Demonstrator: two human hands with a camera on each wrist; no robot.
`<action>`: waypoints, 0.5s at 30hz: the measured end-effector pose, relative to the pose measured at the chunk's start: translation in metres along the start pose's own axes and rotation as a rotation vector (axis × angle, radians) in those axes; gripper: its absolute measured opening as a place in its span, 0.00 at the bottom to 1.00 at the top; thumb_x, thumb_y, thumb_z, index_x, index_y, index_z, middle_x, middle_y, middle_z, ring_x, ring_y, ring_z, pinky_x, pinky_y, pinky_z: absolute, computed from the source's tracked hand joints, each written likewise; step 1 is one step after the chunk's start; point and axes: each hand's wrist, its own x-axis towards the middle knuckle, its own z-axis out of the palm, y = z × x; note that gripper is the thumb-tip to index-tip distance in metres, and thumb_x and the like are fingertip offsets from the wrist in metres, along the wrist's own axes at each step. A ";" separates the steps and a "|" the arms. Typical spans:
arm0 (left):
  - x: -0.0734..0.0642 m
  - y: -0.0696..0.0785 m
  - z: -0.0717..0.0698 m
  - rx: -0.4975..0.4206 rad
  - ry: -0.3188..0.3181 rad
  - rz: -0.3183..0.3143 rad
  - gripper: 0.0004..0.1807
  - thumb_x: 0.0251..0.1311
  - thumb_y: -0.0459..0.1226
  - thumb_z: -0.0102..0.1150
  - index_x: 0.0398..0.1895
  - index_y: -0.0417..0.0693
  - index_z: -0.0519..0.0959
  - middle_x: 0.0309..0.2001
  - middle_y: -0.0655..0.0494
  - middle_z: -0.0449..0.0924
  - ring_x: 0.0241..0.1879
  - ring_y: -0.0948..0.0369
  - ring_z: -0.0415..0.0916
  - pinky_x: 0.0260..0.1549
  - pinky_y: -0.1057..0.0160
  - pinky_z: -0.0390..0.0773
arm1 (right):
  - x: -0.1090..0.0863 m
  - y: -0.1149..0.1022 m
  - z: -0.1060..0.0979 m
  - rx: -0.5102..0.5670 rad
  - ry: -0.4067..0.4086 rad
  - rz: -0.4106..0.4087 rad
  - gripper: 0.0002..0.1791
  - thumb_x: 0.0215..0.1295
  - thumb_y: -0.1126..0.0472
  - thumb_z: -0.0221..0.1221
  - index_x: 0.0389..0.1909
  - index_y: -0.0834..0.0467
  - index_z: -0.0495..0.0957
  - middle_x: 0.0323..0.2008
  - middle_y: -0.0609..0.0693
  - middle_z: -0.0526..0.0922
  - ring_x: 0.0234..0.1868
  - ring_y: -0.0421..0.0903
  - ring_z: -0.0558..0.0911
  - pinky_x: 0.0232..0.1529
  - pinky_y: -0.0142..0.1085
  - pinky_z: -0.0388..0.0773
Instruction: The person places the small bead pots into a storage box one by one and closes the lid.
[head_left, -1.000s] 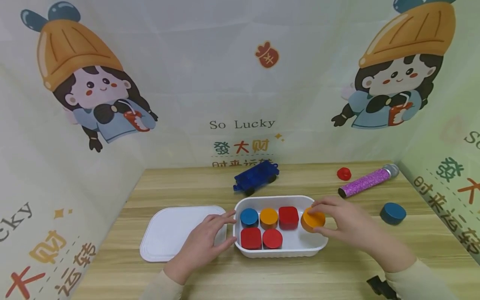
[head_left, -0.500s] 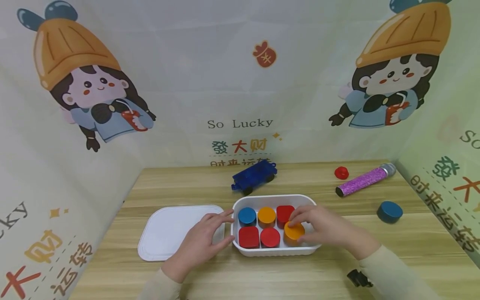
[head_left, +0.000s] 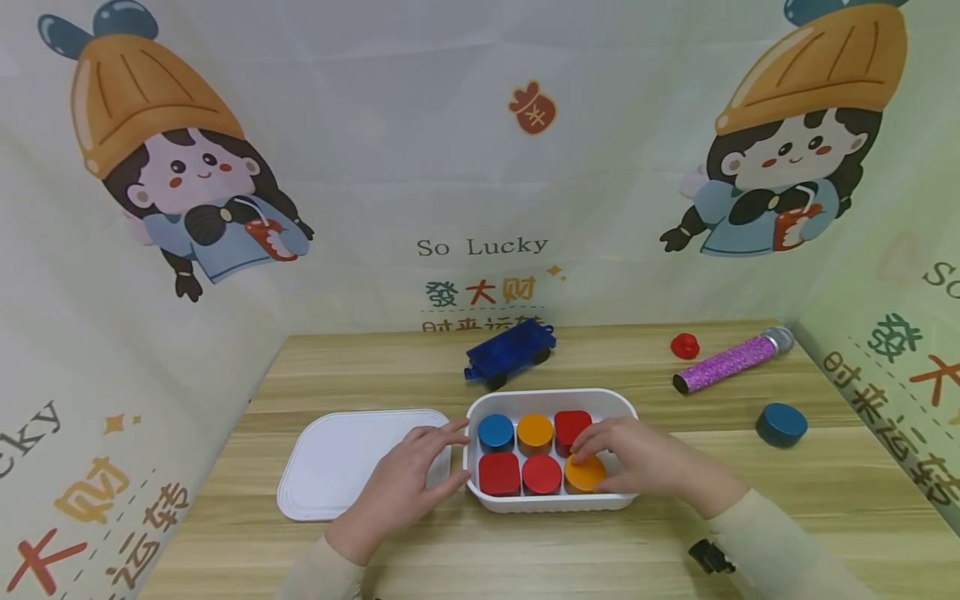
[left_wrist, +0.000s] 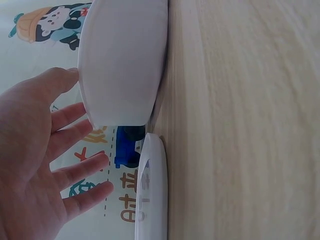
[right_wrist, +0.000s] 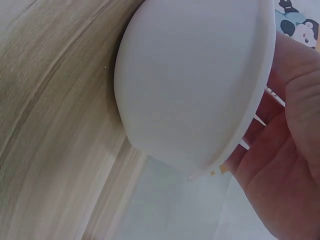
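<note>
A white oval-cornered box stands on the table. In its back row sit a blue round block, an orange round block and a red square block. The front row has a red square block, a red round block and another orange round block. My right hand pinches that front orange block, low inside the box's right end; in the right wrist view the box wall hides the fingertips. With fingers extended, my left hand touches the box's left rim.
A white lid lies left of the box. Behind it stands a dark blue toy cart. At right are a red small piece, a purple glittery microphone and a blue round block. A patterned cloth hangs behind.
My right hand has carried the orange round block leftward and down into the front row, beside the red round block. My left hand has stayed at the box's rim.
</note>
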 end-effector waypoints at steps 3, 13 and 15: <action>0.000 0.000 0.000 -0.006 0.002 0.004 0.23 0.66 0.51 0.66 0.63 0.59 0.81 0.74 0.66 0.71 0.65 0.59 0.72 0.63 0.50 0.79 | -0.001 0.000 -0.001 0.011 0.005 -0.005 0.18 0.56 0.61 0.75 0.49 0.48 0.89 0.53 0.44 0.88 0.59 0.51 0.83 0.64 0.54 0.79; 0.000 0.000 0.001 -0.002 0.022 0.021 0.23 0.66 0.51 0.67 0.62 0.58 0.81 0.73 0.65 0.72 0.65 0.59 0.73 0.62 0.50 0.80 | -0.022 0.012 -0.012 0.030 0.147 0.038 0.14 0.61 0.60 0.72 0.49 0.52 0.88 0.52 0.47 0.88 0.57 0.53 0.85 0.60 0.55 0.81; -0.001 0.000 0.000 0.003 0.025 0.022 0.23 0.66 0.51 0.67 0.62 0.59 0.81 0.73 0.66 0.72 0.65 0.59 0.73 0.62 0.50 0.80 | -0.029 0.020 -0.013 0.021 0.216 0.048 0.13 0.63 0.61 0.71 0.48 0.53 0.88 0.52 0.49 0.89 0.56 0.55 0.85 0.59 0.56 0.82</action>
